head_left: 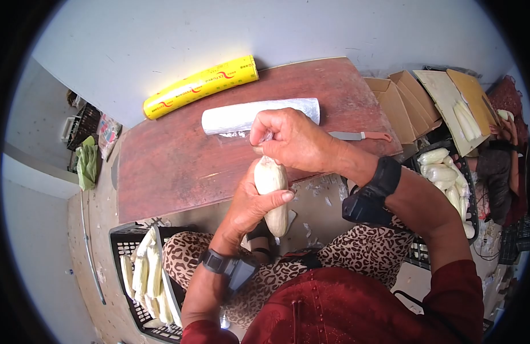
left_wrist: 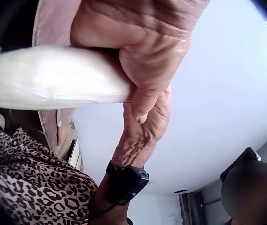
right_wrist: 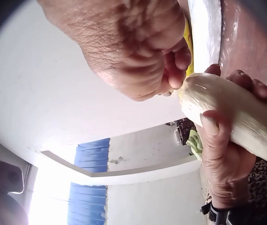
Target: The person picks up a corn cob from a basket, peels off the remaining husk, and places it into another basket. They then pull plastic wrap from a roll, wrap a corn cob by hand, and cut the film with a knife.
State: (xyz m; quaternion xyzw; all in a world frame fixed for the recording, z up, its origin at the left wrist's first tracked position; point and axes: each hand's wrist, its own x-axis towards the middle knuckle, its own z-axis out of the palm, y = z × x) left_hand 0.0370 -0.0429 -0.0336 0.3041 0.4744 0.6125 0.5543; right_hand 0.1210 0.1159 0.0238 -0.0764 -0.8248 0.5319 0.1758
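Observation:
In the head view my left hand [head_left: 245, 203] grips a long, pale vegetable [head_left: 274, 221], thumb across its front and fingers behind. Its surface has a shine, with clear film [head_left: 269, 161] gathered about the upper end. My right hand [head_left: 302, 140] is bent over that end, and its curled fingertips pinch the film there. The left wrist view shows the vegetable's smooth, finely lined side [left_wrist: 53, 79]. From the right wrist, the fingertips [right_wrist: 175, 77] are right at its narrow end. Behind the hands lies a roll of clear wrap [head_left: 230, 117] on the reddish table [head_left: 161, 172].
A yellow printed roll [head_left: 202, 86] lies along the wall. An orange-handled knife [head_left: 359, 136] is at the table's right. Black crates of pale vegetables stand at left [head_left: 118, 246] and right [head_left: 474, 215], with a cardboard box [head_left: 402, 109] nearby. Another person's arm [head_left: 512, 155] shows at far right.

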